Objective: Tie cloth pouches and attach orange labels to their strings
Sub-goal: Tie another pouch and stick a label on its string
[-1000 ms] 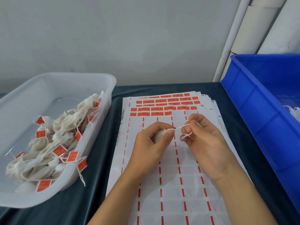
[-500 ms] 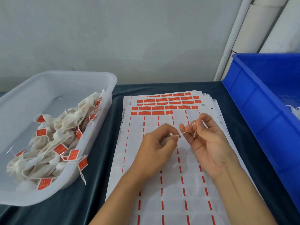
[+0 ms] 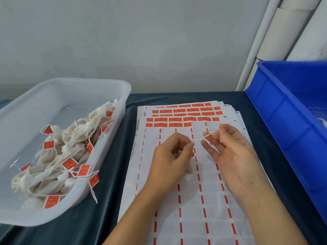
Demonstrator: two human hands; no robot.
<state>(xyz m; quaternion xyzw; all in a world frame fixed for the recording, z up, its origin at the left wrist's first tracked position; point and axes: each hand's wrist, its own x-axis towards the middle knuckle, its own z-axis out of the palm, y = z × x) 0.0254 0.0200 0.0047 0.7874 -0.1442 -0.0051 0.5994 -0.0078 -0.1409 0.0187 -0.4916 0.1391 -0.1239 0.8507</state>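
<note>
Left hand is curled around a cloth pouch above the label sheets; its string is pinched taut by right hand. Labelled pouches are heaped in the left tub.

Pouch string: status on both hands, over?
Left hand grips pouch. Right hand pinches string taut. No label on string yet. Nothing in the way.

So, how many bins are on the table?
2. The clear bin stands at the left and holds labelled pouches; the blue bin stands at the right, partly out of frame.
</note>
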